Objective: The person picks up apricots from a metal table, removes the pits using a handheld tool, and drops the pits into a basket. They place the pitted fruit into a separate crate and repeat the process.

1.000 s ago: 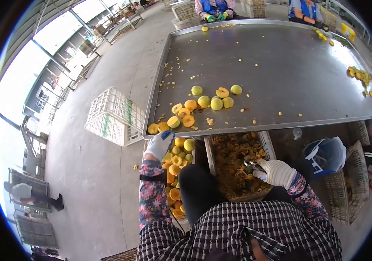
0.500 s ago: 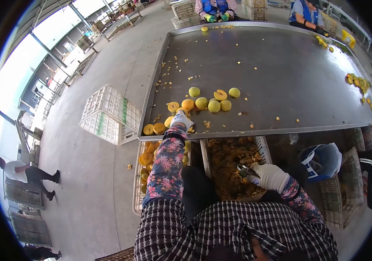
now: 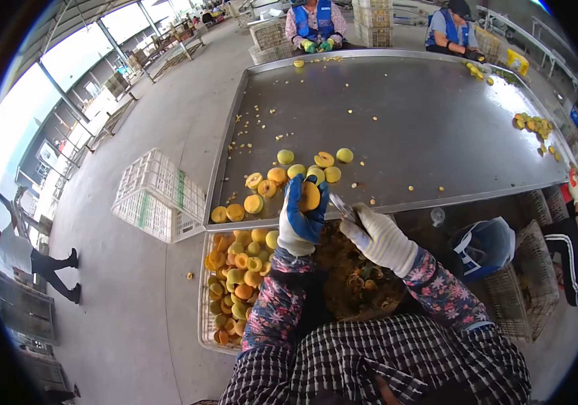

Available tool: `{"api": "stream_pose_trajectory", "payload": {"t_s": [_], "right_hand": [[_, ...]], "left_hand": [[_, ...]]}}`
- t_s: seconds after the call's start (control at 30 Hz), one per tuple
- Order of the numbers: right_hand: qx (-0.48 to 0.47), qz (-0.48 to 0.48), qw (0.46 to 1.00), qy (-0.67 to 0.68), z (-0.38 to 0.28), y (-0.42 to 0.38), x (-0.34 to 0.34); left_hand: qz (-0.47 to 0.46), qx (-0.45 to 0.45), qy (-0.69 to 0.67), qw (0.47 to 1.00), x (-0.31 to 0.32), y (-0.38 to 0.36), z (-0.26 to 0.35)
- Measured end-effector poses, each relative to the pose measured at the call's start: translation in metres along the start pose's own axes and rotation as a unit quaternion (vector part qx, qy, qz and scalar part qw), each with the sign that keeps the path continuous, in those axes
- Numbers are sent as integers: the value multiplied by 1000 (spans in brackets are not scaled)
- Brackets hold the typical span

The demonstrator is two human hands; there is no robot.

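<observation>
My left hand [image 3: 300,226], in a blue-and-white glove, is closed around a halved yellow peach [image 3: 310,196], its orange cut face showing. Close beside it, my right hand [image 3: 385,241] in a cream knitted glove grips metal pliers [image 3: 344,208], tips pointing toward the peach. Both hands are raised at the near edge of the steel table [image 3: 302,108]. Just beyond them lie several whole and halved peaches [image 3: 277,175]. Below left, a white crate [image 3: 206,317] is filled with peach halves [image 3: 238,277]. Under my right forearm is a crate of brown pits and scraps [image 3: 360,283].
An upturned white crate [image 3: 157,192] stands on the floor to the left. A blue-and-white bucket [image 3: 485,248] is at the right. Two co-workers in blue vests [image 3: 314,23] work at the far edge; another person's gloved hand [image 3: 574,185] is at the right corner.
My left hand has drawn back from the fruit on the table with a peach half in it. My right hand has risen with the pliers from over the scrap crate.
</observation>
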State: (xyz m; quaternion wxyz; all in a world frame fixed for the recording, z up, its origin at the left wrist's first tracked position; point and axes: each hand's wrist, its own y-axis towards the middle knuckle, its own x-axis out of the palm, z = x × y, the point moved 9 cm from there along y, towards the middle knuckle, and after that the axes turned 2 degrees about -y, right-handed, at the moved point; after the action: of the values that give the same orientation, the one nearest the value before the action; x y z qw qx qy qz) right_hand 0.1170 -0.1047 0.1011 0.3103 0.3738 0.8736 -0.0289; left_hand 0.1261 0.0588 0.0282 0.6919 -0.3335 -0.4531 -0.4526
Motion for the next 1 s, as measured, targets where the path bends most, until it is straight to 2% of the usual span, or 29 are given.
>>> {"api": "stream_pose_trajectory", "payload": {"t_s": [0.07,0.1,0.17,0.27,0.33,0.37,0.43,0.53,0.6,0.63,0.7,0.73,0.77,0.83,0.93,1.0], "right_hand": [[4,-21,1000,-17,-3,6,5],[-36,36,996,-76,-3,5,3],[-32,58,984,-168,3,3,8],[2,56,968,-243,0,0,8],[14,49,963,-264,-1,-3,12],[-30,60,961,-267,3,-4,19],[-39,55,962,-265,4,-6,24],[-49,33,961,-270,11,-8,33],[-69,19,959,-276,14,-12,37],[-46,-3,963,-266,17,-13,39],[1,-48,968,-245,21,-15,40],[-18,-34,981,-190,20,-15,41],[-35,-20,990,-134,21,-14,43],[-39,-14,999,-34,24,-14,44],[10,-73,989,-128,24,-14,44],[-8,-85,983,-160,24,-14,39]], "left_hand": [[-33,25,24,999,7,-10,-8],[-91,67,136,984,11,-16,-10],[-93,139,237,957,12,-21,-12],[-158,272,462,829,44,-44,-4],[-135,184,325,918,41,-45,-11],[-112,138,247,953,37,-44,-15],[-43,25,80,996,20,-33,-25],[4,14,68,998,12,-34,-25],[-17,-22,76,997,-1,-29,-30],[-26,-42,80,996,-4,-30,-33],[-57,-17,183,981,-5,-31,-27],[-73,-7,233,970,1,-34,-26],[-45,-14,216,975,4,-39,-27],[-57,93,315,943,12,-43,-20],[-53,107,348,930,17,-38,-16],[-118,43,347,929,23,-38,-22]]}}
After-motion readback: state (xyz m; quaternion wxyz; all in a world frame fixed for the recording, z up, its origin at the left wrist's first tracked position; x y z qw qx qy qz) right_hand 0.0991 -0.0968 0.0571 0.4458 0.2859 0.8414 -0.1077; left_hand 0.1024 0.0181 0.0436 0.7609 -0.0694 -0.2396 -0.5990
